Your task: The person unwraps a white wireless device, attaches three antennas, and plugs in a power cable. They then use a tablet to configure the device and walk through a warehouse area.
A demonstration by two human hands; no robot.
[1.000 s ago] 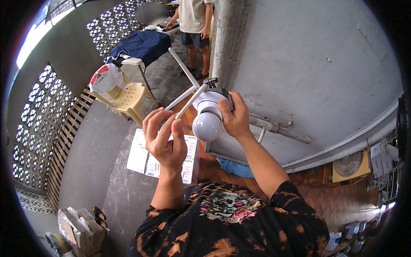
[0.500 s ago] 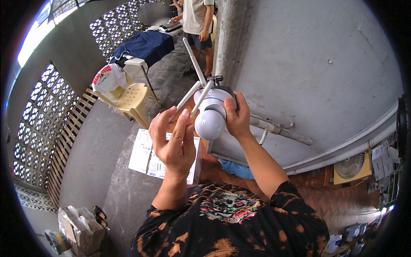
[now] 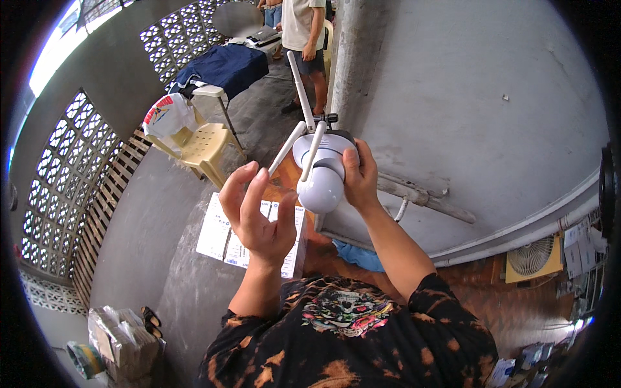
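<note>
A white security camera [image 3: 321,189] with a round head and several stick antennas is held up in front of me. My right hand [image 3: 359,173] grips it from the right, thumb on the near side of its base. One antenna [image 3: 301,90] points up and away, another [image 3: 284,149] slants down to the left, and a third [image 3: 313,152] lies across the front toward the round head. My left hand [image 3: 259,216] is just left of the camera, fingers apart and curled, holding nothing. Below it lies a white printed carton [image 3: 213,233].
A cream plastic chair [image 3: 206,147] and a table with dark blue cloth [image 3: 223,68] stand at far left. Beyond, a person [image 3: 303,39] stands near a grey wall [image 3: 479,129]. Pipes [image 3: 427,199] jut from that wall. Wrapped boxes [image 3: 123,343] sit lower left, a fan [image 3: 530,257] lower right.
My left hand has come away from the antennas, its fingers spreading. The front antenna has swung down closer to the round head. My right hand keeps its grip.
</note>
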